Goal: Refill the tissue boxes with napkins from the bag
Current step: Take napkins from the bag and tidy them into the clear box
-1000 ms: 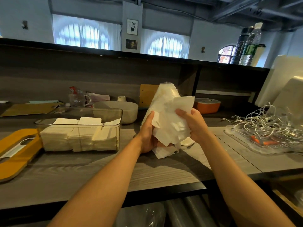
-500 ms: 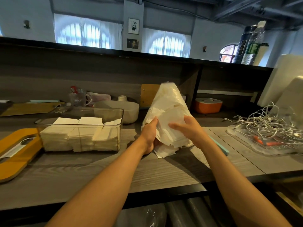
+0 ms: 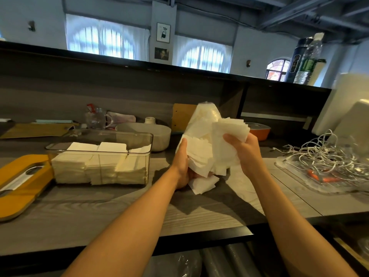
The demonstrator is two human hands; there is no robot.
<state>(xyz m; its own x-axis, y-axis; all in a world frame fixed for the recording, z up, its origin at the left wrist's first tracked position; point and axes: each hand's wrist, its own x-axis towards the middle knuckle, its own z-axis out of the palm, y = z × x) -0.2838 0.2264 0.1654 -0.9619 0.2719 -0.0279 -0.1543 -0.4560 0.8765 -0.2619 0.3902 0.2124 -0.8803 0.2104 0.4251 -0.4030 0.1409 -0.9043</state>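
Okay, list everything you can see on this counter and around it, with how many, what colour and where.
bag of napkins: one, clear plastic, white napkins, held above counter centre
napkin bunch: one, white, pulled out at the bag's right
tissue box: one, clear, left of centre, three white napkin stacks inside
lid: one, yellow with slot, far left
bowl: one, grey, behind the box
orange container: one, right of the bag
cable tangle: white, in a clear tray, right
bottles: at least two, top shelf right
counter: grey wood grain
left hand: grips the bag's lower part
right hand: pinches the napkin bunch
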